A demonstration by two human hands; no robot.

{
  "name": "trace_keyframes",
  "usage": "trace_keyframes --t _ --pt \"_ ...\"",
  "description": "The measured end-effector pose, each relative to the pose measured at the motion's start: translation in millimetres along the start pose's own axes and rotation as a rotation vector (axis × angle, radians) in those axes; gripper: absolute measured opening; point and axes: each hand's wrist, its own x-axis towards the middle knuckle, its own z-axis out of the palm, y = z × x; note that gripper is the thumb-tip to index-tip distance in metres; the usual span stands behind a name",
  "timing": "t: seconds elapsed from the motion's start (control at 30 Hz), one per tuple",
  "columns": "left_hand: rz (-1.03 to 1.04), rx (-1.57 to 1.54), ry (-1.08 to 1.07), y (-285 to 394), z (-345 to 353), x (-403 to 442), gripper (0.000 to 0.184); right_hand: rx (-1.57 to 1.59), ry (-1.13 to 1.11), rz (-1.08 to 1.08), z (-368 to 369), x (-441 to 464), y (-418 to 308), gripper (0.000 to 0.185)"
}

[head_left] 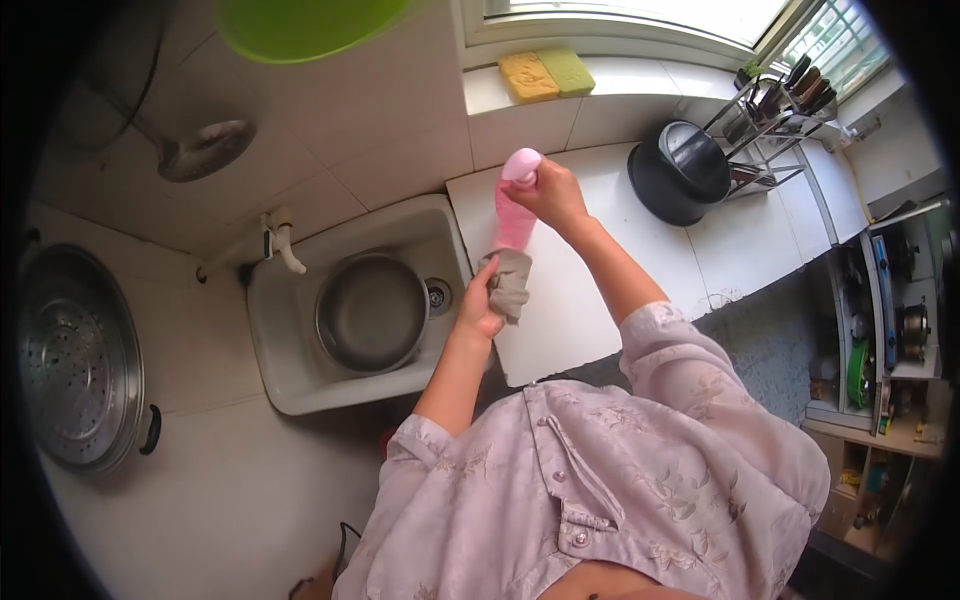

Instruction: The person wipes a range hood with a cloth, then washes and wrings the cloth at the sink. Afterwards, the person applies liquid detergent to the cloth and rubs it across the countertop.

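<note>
Pink pump bottle, gripped near its head by the fingers of your right hand, which are closed around it just below the pale pump top. From those fingers its long axis runs back towards your body and towards your left hand, with the head at the far end and the base at the near end. The body of the bottle lies to the left of your right fingers. Whether it stands straight up or leans is hard to tell from above.

The fingers of your left hand are clamped on a bunched grey cloth, which overlaps the bottle's lower end in view; whether the two press together cannot be told. Your right hand is nearer the pump top, your left nearer the base, and your forearms reach in from either side.

Under and to the right of your left fingers is the white counter. Just to their left is the sink, with a round metal pan inside it. Beyond your right fingers, on the sill, are an orange sponge and a green sponge, side by side; to their right, a black pot sits by the wall
</note>
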Motion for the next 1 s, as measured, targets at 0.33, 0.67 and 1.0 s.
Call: trace_keyframes --t 0.33,0.67,1.0 --pt "0.088 -0.086 -0.160 -32 43 17 0.033 -0.023 0.113 -0.190 -45 32 67 0.036" --pt "0.446 0.544 0.592 -79 -48 22 0.040 0.129 0.154 -0.244 -72 28 112 0.044" --pt "1.141 1.331 1.140 -189 -46 -28 0.053 0.050 -0.571 -0.497 -8 -152 125 0.036"
